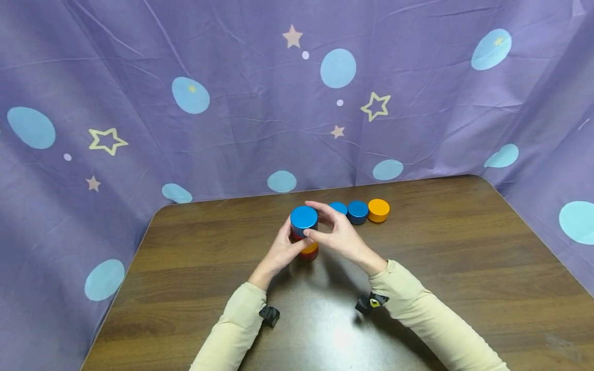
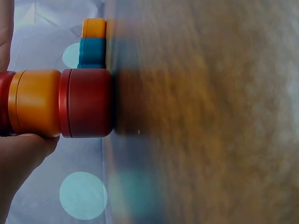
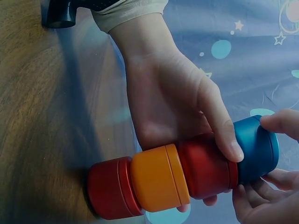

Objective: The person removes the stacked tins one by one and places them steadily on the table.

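Several small round lidded canisters stand in a stack on the table. At its base is a red canister [image 3: 110,189], then an orange canister [image 3: 156,179], then a second red canister [image 3: 205,168]. A blue canister [image 1: 303,217] tops the stack, slightly tilted in the right wrist view. My left hand [image 1: 281,251] holds the upper red canister from the side, its thumb along the front. With thumb and fingers, my right hand [image 1: 342,234] pinches the blue canister by its sides. The left wrist view shows the lower part of the stack, the blue one out of frame.
Behind my right hand, a light blue canister [image 1: 337,207], a darker blue canister [image 1: 358,212] and an orange canister [image 1: 378,211] stand in a row. The wooden table [image 1: 195,288] ends at a purple patterned curtain [image 1: 241,103]. Each wrist wears a small black camera [image 1: 371,303].
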Available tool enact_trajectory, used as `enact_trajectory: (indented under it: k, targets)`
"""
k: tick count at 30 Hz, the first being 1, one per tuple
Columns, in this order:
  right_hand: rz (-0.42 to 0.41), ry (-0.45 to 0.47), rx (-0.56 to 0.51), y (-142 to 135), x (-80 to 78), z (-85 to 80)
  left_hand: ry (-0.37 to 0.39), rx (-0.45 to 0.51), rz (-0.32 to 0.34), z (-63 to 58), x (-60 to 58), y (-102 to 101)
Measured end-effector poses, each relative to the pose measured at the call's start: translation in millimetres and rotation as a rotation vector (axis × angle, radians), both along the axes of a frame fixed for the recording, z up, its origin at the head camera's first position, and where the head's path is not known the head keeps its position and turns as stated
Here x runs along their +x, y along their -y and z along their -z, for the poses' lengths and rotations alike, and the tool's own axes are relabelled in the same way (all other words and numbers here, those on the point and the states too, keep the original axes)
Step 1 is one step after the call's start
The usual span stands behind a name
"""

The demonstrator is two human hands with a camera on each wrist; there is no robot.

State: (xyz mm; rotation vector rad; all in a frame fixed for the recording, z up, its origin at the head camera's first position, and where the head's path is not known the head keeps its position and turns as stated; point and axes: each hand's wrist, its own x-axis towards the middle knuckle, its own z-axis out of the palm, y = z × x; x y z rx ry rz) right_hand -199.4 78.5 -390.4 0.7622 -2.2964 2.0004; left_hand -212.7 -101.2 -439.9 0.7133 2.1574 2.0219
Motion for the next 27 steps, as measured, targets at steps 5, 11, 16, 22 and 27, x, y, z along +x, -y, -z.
enact_trajectory:
  k: [5, 11, 16, 22, 27]
  targets:
    - [0.020, -0.014, -0.011, -0.5, 0.1, 1.0, -0.003, 0.001, -0.010, 1.0, -0.1, -1.5]
    - [0.043, -0.026, -0.028, -5.2, 0.6, 2.2, 0.013, -0.025, -0.029, -4.5, 2.4, -3.3]
    - [0.055, -0.033, -0.030, -12.7, -0.4, 3.9, 0.003, -0.044, -0.030, -23.9, 12.3, -5.3]
    - [0.076, -0.007, -0.063, -21.9, -3.1, 6.0, 0.000, -0.030, -0.021, -30.9, 15.8, -6.2]
    - [0.096, -0.007, -0.084, -28.3, -4.4, 6.8, 0.019, -0.035, -0.016, -30.6, 15.4, -6.1]
